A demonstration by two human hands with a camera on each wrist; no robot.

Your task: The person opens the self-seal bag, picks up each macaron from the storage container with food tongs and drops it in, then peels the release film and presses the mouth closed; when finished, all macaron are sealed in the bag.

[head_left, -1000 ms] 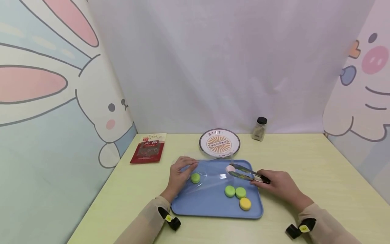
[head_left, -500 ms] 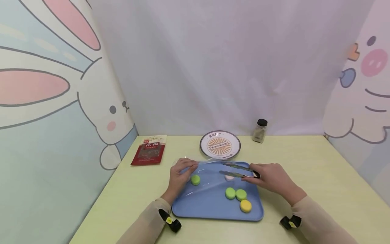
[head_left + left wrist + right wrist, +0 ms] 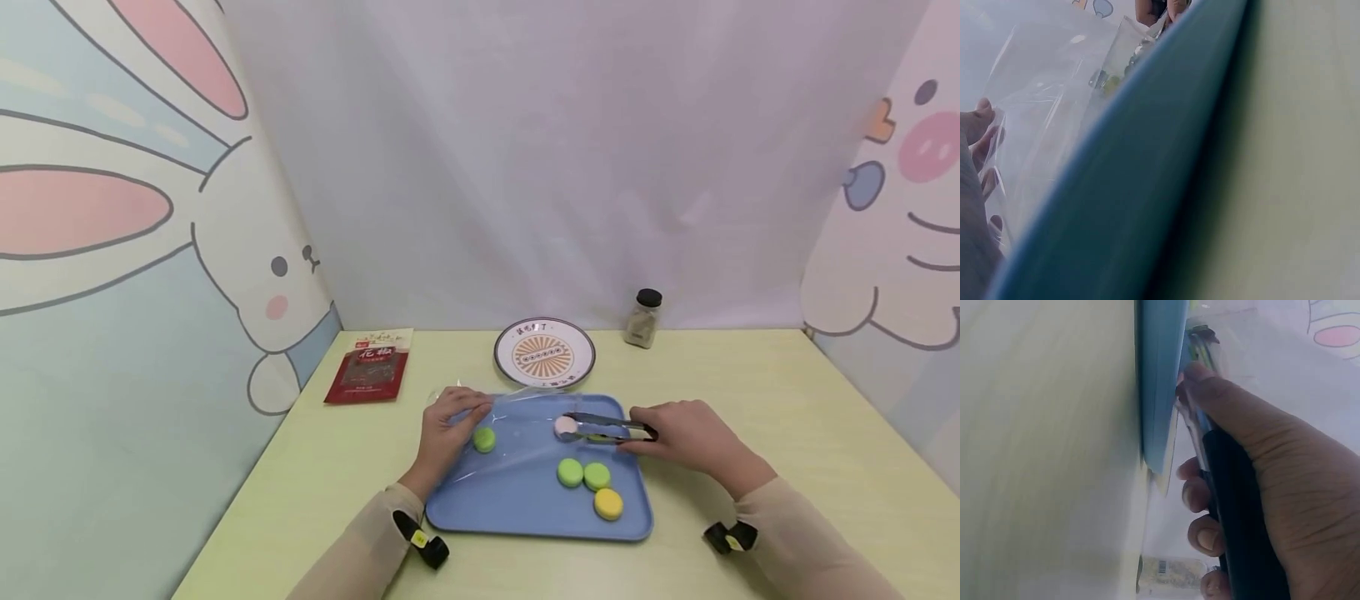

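Note:
My left hand pinches the edge of a clear plastic bag, which spreads rightward over a blue tray. A green macaron shows through the film near that hand. In my right hand is a pair of tongs, gripped by its black handle. Its tips lie on either side of a pink macaron by the bag's right end; whether they pinch it, I cannot tell. Two green macarons and a yellow macaron sit on the tray's right part.
Behind the tray stands a round patterned plate. A black-lidded spice jar is at the back right. A red spice packet lies at the back left. A pale curtain closes off the far side.
The tongs have gone left over the pink macaron, then back right and down to it. The macaron sits slightly lower than a second ago. My left hand keeps its hold on the bag.

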